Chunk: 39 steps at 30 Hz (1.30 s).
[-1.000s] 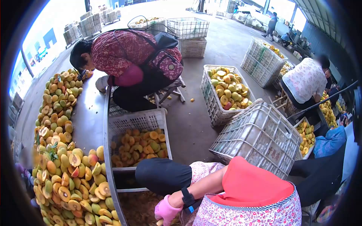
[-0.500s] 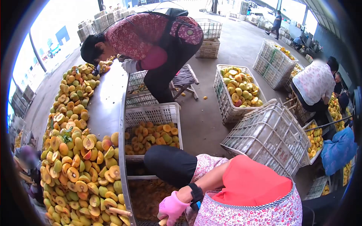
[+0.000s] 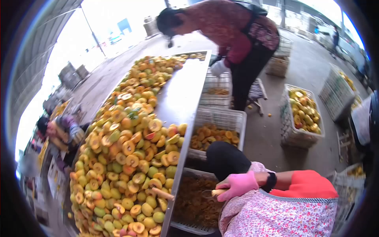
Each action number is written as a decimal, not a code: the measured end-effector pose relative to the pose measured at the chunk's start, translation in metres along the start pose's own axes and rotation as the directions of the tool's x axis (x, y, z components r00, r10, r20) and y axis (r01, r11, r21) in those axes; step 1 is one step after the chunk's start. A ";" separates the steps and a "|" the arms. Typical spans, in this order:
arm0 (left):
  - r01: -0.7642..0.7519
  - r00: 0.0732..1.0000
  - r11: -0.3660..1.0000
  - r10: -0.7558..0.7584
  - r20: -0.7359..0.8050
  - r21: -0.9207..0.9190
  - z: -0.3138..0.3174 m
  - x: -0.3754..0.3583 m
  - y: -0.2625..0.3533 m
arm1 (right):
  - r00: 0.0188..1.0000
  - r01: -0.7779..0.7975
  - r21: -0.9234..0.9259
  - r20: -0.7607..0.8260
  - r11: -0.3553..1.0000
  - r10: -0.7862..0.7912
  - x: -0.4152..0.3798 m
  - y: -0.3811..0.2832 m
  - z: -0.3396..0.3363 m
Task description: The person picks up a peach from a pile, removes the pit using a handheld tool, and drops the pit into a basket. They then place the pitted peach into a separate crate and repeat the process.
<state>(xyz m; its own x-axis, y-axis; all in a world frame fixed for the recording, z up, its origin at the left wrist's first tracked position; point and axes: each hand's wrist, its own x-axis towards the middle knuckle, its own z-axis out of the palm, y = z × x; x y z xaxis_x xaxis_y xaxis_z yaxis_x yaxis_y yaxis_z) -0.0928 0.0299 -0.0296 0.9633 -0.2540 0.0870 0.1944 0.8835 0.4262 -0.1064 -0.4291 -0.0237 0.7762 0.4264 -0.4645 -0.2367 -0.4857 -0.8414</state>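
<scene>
My right hand, in a pink glove with a black band at the wrist, is closed around a small tool. The tool has a pale wooden handle and what looks like a thin loop at its tip. Below it, a crate holds blurred brown pieces. Left of the hand, a heap of halved yellow peaches covers much of a metal table. Another wooden handle lies on the fruit at the table's edge. My left hand is outside the view.
Past my dark knee stands a crate of cut fruit. A co-worker bends at the table's far end. Another fruit-filled crate stands on the floor to the right. A second person works beyond the table on the left.
The view has swung left, so the table and crates appear further right. The co-worker's gloved hand has dropped from the fruit to beside the table. My hand still grips the tool.
</scene>
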 end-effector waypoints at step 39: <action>-0.516 0.639 0.771 0.636 -0.433 0.372 0.061 0.034 -0.214 | 0.880 0.466 -0.282 0.053 0.839 -0.471 0.077 -0.049 0.083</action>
<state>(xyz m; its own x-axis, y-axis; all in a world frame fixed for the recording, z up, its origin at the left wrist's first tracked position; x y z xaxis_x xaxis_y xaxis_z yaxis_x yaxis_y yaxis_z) -0.1130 -0.1917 -0.0626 0.8192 0.5701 -0.0628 -0.4162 0.6662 0.6188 -0.0838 -0.3093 -0.0407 0.7640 0.6446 -0.0271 0.3278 -0.4240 -0.8443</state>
